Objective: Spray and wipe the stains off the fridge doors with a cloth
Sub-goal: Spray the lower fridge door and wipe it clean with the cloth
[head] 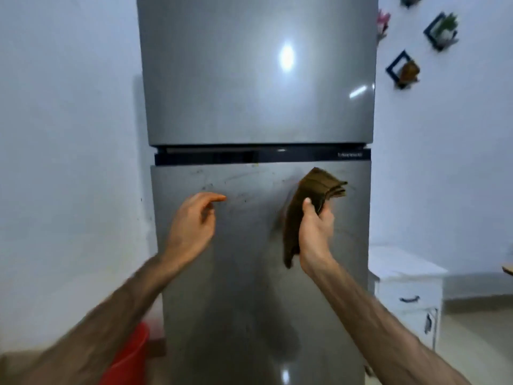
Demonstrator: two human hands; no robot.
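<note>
the grey lower fridge door [249, 273] carries dark smudges and streaks [211, 186] across its upper part, just under the black band [222, 157]. a folded brown cloth [311, 198] hangs before the door's upper right, pinched in the closed right hand [316, 232]. the left hand [194, 220] is raised empty, fingers loosely curled, forefinger near the smudges.

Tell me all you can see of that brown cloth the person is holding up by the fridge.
The brown folded fabric cloth looks soft and layered, with stacked edges showing at its upper right corner. The right hand grips it around the middle, thumb on the near side; its top fans out above the hand and a narrow tail hangs below. It is raised before the grey lower fridge door; whether it touches the door is unclear.
</note>
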